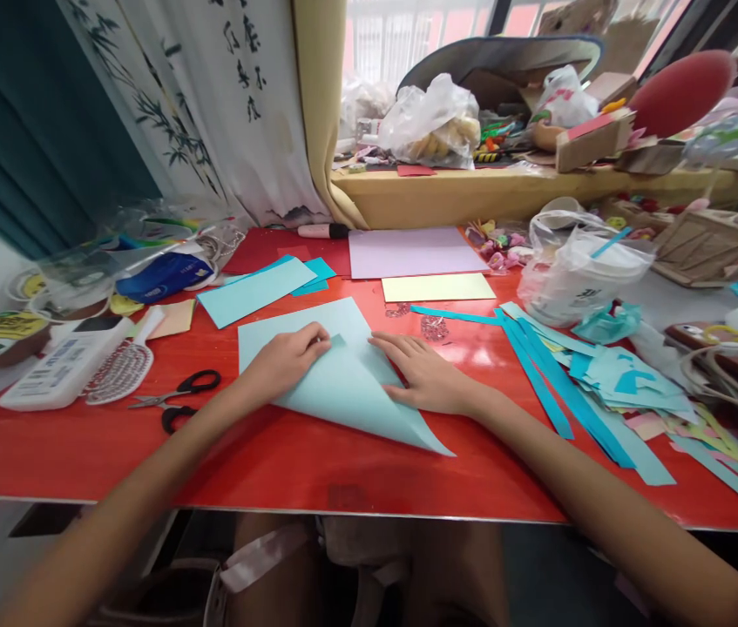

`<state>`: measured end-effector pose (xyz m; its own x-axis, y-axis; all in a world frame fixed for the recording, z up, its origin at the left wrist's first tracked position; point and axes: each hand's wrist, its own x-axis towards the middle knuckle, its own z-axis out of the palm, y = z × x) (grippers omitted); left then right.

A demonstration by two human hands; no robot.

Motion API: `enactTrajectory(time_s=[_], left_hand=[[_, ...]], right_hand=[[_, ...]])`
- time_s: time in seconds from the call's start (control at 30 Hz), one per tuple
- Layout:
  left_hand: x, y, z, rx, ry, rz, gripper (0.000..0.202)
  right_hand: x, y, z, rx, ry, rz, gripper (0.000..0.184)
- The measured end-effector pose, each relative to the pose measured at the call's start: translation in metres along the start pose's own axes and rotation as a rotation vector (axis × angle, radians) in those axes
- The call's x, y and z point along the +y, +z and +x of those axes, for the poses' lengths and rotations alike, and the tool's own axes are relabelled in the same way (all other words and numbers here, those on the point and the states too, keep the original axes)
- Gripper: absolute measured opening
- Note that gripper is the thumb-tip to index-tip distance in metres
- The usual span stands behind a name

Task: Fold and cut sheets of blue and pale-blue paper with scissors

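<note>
A sheet of light blue paper (342, 383) lies on the red table in front of me, one side curled over on itself in a loose, unpressed fold. My left hand (290, 357) is closed, its thumb and fingers pinching the turned-over edge near the sheet's middle. On the right side of the sheet rests my right hand (430, 374), open, with its fingers stretched out and spread on the paper. Black-handled scissors (179, 401) lie partly spread to the left of the sheet, beside my left forearm.
Cut blue paper pieces (264, 289) and a pale yellow strip (439, 287) lie behind the sheet, near a lilac sheet (414, 252). Paper strips and scraps (630, 374) heap at right by a plastic cup (587, 279). A hairbrush (124, 366) and white bottle (68, 361) sit left.
</note>
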<state>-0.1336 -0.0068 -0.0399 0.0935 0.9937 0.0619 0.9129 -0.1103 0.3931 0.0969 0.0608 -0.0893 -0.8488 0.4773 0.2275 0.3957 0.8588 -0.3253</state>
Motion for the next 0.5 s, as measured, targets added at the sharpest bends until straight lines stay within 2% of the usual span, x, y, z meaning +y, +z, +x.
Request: enactTrajectory(time_s=[0.07,0.13,0.23,0.3,0.37,0.5], left_hand=[[-0.001,0.017,0.026,0.038,0.019,0.124,0.021],[0.0,0.031,0.041,0.074,0.07,0.267,0.022],[0.002,0.04,0.05,0.101,0.165,0.422,0.025],[0.001,0.04,0.053,0.078,0.214,0.453,0.025],[-0.002,0.038,0.058,0.034,0.256,0.411,0.025],[-0.009,0.034,0.069,-0.054,0.287,0.222,0.023]], right_hand=[[0.002,0.003,0.0,0.031,0.022,0.061,0.07],[0.005,0.004,0.002,0.117,0.1,0.176,0.062],[0.006,0.0,0.005,0.326,0.285,0.407,0.045],[0.0,-0.006,0.006,0.406,0.31,0.485,0.042],[-0.012,-0.012,0.003,0.372,0.21,0.461,0.044],[-0.047,-0.021,-0.006,0.097,-0.024,0.343,0.056]])
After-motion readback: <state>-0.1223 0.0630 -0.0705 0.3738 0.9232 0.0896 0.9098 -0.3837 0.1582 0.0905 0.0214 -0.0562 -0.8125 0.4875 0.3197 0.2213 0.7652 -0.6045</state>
